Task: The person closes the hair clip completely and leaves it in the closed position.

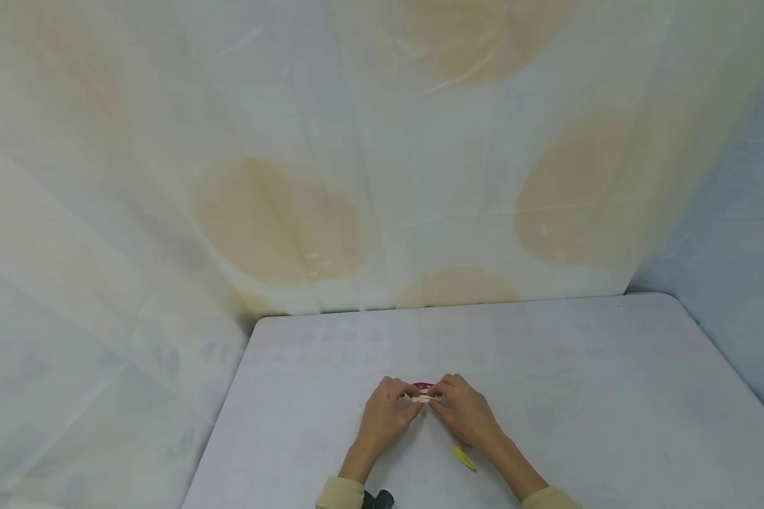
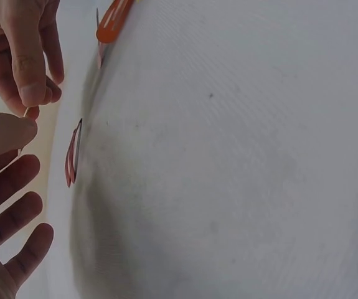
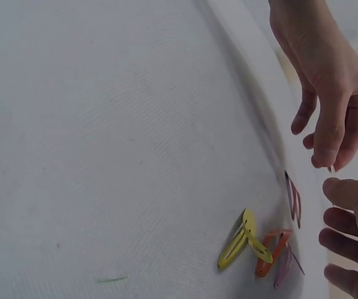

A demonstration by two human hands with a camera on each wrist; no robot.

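Both hands meet at the table's near middle. My left hand (image 1: 388,413) and right hand (image 1: 466,411) each pinch one end of a small pale hair clip (image 1: 423,399) just above the table (image 1: 611,396). In the left wrist view, the left hand (image 2: 4,187) sits low with its other fingers spread. The right hand (image 2: 23,56) pinches from above it. The clip shows only as a thin sliver (image 3: 331,168) between the left hand (image 3: 328,93) and the right hand (image 3: 353,237). A red clip (image 1: 423,386) lies just beyond the hands.
Loose clips lie on the white cloth: a red one (image 3: 292,199), a yellow one (image 3: 244,240), an orange one (image 3: 272,252) and a purplish one (image 3: 284,269). The yellow clip (image 1: 465,459) lies by my right wrist. Draped sheets wall the table's far and side edges.
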